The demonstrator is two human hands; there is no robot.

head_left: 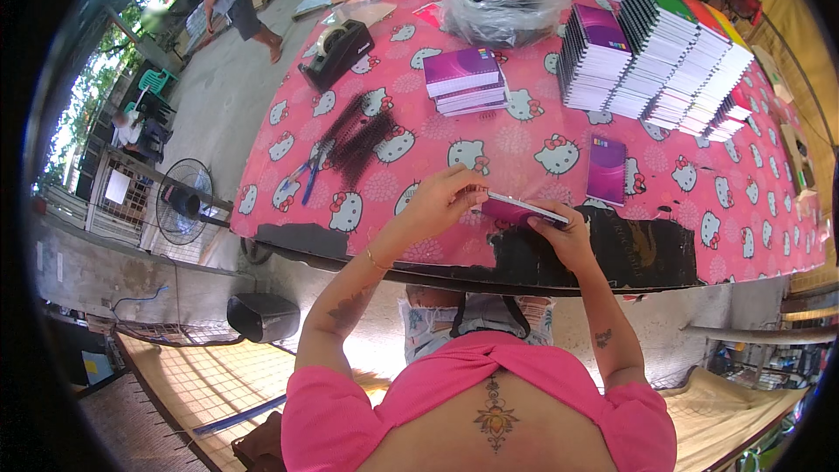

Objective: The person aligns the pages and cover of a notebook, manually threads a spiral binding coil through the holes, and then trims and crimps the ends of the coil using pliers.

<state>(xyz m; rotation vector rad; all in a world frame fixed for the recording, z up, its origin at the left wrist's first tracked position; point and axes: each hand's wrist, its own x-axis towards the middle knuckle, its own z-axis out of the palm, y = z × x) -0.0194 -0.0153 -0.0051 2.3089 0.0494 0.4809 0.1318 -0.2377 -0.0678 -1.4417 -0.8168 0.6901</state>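
A: Locate the held item.
B: A thin purple notebook (523,210) sits at centre frame, just above the near edge of the pink cartoon-print tablecloth (682,183). The left hand (440,203) pinches its left end with curled fingers; the right hand (564,236) grips its right end from below.
A: Surroundings?
B: Black binding coils (357,142) lie to the upper left, near a tape dispenser (337,52). A small purple stack (465,80) lies above centre; long notebook rows (664,57) fill the upper right.
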